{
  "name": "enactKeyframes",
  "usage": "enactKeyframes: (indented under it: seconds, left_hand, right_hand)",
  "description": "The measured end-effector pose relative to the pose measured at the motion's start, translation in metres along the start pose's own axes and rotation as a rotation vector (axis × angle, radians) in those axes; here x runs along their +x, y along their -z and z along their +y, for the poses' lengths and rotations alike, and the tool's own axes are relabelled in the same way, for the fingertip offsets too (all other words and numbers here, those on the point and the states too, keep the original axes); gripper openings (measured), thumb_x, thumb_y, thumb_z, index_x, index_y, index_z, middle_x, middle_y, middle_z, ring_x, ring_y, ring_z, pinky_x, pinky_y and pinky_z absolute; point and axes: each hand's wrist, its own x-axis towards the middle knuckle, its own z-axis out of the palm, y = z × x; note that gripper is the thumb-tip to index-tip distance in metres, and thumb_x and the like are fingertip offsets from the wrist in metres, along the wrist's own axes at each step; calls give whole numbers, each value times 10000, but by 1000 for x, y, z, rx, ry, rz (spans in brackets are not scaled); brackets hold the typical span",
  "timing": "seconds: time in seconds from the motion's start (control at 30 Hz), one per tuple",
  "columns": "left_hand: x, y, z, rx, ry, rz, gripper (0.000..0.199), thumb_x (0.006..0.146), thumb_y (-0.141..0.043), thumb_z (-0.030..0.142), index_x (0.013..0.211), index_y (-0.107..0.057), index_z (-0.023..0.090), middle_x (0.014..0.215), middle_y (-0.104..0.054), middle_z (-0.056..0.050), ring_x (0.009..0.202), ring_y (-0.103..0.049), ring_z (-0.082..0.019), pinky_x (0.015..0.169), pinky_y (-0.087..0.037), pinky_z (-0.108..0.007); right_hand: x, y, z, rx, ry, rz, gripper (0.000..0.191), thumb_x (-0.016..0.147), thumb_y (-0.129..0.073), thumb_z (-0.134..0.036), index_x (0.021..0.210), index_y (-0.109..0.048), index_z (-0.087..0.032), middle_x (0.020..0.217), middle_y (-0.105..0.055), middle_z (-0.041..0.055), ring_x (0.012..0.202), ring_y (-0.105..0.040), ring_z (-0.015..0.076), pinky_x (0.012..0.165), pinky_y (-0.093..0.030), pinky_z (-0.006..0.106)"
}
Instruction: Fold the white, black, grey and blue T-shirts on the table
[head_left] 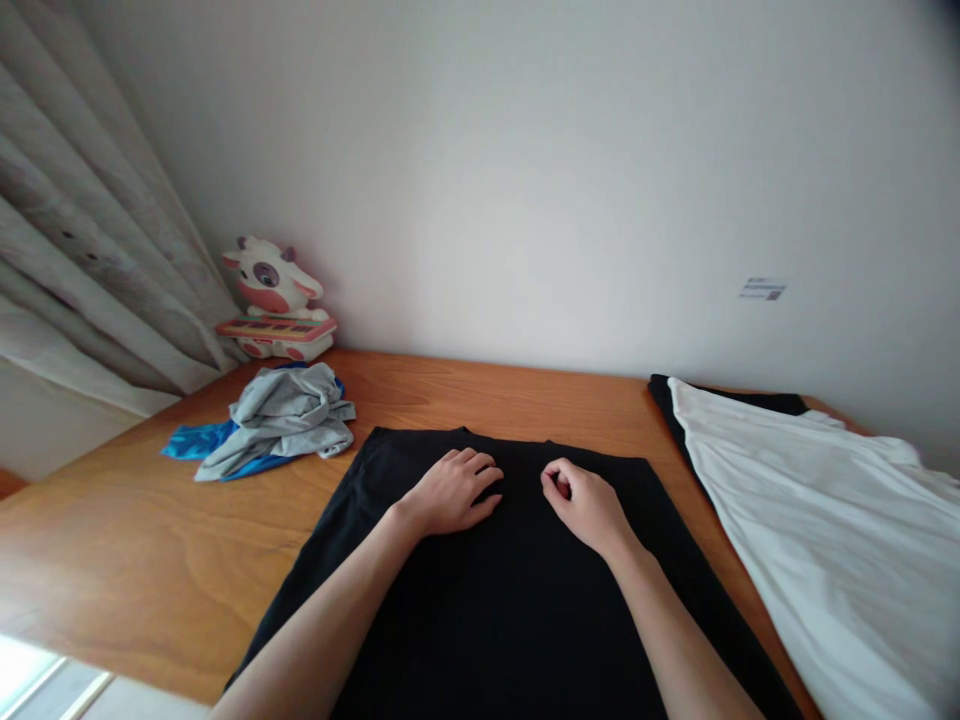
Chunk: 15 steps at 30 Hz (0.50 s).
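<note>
Already the black garment (pixel 495 610) looks flat, left hand (pixel 456 492) spread, right hand (pixel 589 505) curled over it, grey cloth (pixel 291 408) crumpled to its left.

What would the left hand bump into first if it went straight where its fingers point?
The left hand would probably meet the right hand first, across the black cloth; depth is unclear, so it might just slide past.

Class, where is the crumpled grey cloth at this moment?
In the head view, the grey cloth lies crumpled over blue fabric at the left of the wooden surface, in front of the cow toy and left of the black garment.
</note>
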Motion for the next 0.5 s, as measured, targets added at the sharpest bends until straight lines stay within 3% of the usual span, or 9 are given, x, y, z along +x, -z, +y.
enactKeyframes:
  seconds: [0.5]
  left_hand:
    - [0, -1, -1, -81, 38, 25, 318, 990, -497, 414, 1214, -626, 228, 1231, -646, -90, 1103, -608, -238, 990, -474, -395]
  right_hand:
    - [-1, 6, -5, 43, -13, -24, 196, 938, -469, -314, 908, -649, -244, 643, -599, -25, 585, -575, 155, 576, -348, 272]
